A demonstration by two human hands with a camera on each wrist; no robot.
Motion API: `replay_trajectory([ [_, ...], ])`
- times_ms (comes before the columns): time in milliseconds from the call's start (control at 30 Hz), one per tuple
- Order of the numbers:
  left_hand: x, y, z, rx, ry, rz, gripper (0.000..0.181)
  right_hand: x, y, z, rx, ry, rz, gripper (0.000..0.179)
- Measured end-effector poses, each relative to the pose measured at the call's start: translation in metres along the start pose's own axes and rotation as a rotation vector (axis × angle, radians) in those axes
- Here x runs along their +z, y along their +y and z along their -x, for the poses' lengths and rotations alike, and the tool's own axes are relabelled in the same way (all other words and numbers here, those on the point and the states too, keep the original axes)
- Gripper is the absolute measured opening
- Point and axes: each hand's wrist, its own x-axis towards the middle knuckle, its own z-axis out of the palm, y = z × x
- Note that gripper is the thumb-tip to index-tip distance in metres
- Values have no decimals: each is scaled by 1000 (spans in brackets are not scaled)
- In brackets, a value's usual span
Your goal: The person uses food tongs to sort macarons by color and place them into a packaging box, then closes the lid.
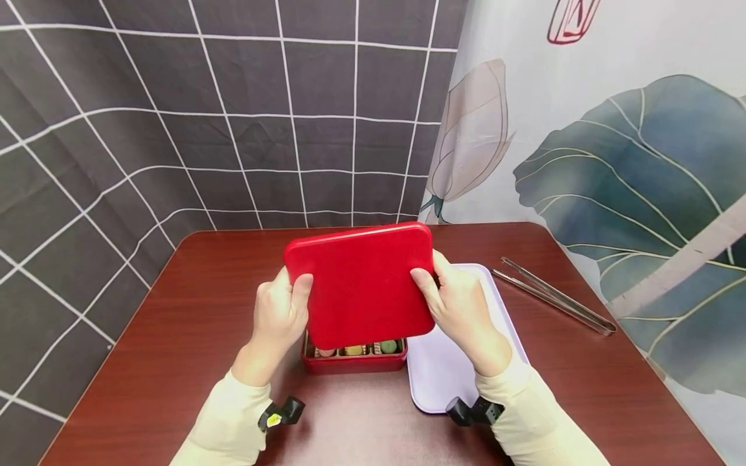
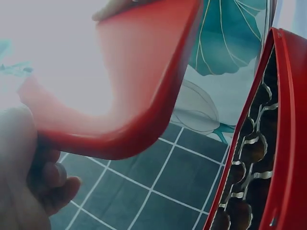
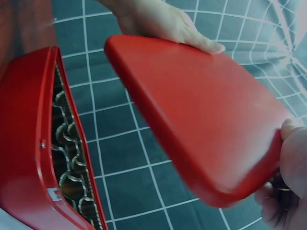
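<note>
Both hands hold a red tin lid [image 1: 361, 291], tilted in the air with its flat outer face towards me. My left hand [image 1: 276, 317] grips its left edge, thumb on the face and fingers behind. On the opposite edge my right hand [image 1: 463, 307] has the same kind of grip. Below the lid stands a red tin box [image 1: 355, 366], uncovered and apart from it. Pink, yellow and green macarons [image 1: 388, 347] show in its front compartments; the lid hides the rest in the head view. In the right wrist view, the box [image 3: 24, 129] shows a divided tray inside.
A pale lilac tray [image 1: 431, 382] lies right of the box, partly under my right forearm. Metal tongs [image 1: 553, 298] rest on the brown table [image 1: 192, 310] farther right. A dark grid curtain [image 1: 245, 142] and a white leaf-print curtain [image 1: 583, 213] hang behind.
</note>
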Motion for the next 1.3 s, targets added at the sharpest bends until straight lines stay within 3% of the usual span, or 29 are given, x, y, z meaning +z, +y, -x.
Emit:
replay_trajectory([
  [133,3,-1,1,-89,-35,112,35,4,0,1,48,2,-32,64],
  [233,4,1,1,-201,-85,210,24,6,1,1,105,5,-51,70],
  [400,4,8,1,-351,-178,262,59,11,3,1,241,-23,-80,64],
  [567,4,4,1,-357,-241,228,71,20,7,1,397,-157,-93,80],
  [767,11,-15,3,-394,-337,36,76,42,18,5,507,-283,-108,100],
  [900,14,-25,4,-429,-427,-51,82,54,23,8,529,-334,-95,103],
  [1133,15,-35,11,-463,-477,-88,85,68,27,12,545,-381,-68,98],
  [1300,18,-42,18,-521,-524,-98,89,77,30,16,564,-424,-52,97],
])
